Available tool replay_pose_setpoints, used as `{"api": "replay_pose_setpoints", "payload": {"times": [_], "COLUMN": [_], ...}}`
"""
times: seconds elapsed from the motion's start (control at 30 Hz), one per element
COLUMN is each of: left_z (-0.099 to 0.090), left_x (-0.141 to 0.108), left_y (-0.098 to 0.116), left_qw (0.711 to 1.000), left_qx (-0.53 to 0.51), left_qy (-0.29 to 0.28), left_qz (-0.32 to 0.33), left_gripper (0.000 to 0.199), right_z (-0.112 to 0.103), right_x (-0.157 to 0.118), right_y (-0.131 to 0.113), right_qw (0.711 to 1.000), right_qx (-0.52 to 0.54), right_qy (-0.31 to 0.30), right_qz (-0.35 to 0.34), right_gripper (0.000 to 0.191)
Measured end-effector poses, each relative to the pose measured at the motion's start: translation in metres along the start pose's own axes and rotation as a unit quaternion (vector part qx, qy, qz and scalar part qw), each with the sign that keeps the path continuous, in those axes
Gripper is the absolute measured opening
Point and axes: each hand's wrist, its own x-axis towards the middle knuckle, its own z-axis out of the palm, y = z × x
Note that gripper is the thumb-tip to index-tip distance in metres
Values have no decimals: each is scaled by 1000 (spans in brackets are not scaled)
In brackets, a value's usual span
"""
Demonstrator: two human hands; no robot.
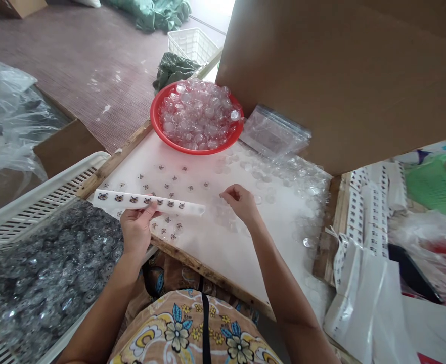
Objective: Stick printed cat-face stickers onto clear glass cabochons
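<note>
My left hand (138, 225) grips a white strip of cat-face stickers (165, 203) between thumb and fingers, held level over the white board. Several cat faces run in a row along it. To its right, my right hand (241, 201) is closed in a pinch above the board; a tiny dark speck shows at its fingertips, too small to name. Under and around the strip, clear round pieces with cat faces (174, 178) lie scattered on the white work board (238, 263). Plain clear round pieces (279, 174) spread over the board's right side.
A red basin (158, 132) heaped with clear domes stands at the board's far edge, beside a clear plastic box (274, 129). A tall cardboard sheet (337, 76) rises behind. At left, a white crate (94, 164) holds many finished-looking pieces. More sticker strips (374, 222) hang at right.
</note>
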Motion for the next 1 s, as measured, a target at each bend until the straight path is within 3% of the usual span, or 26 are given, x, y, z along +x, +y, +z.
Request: {"api": "replay_pose_setpoints", "payload": {"times": [0.27,0.47,0.6,0.73,0.9,1.0], "left_z": [-4,-2,-1,0,4,7], "left_x": [-4,-4,-3,-3,-8,-10], "left_y": [1,-1,-1,-3,-9,-11], "left_qw": [1000,1000,999,999,999,998], "left_qx": [14,21,30,35,47,52], "left_qy": [-3,-11,-9,-15,-27,-31], "left_qz": [-4,-20,-19,-17,-5,6], "left_gripper": [27,28,29,29,27,26], "right_z": [18,38,43,41,50,59], "right_x": [6,14,18,5,-26,-37], "right_y": [6,7,3,-13,-39,-46], "right_qw": [991,969,973,976,976,975], "right_qx": [-127,-229,-215,-164,-20,-36], "right_qy": [-45,-3,3,8,-101,-65], "right_qz": [-6,-88,-84,-142,-191,-211], "right_gripper": [7,9,25,14,7,5]}}
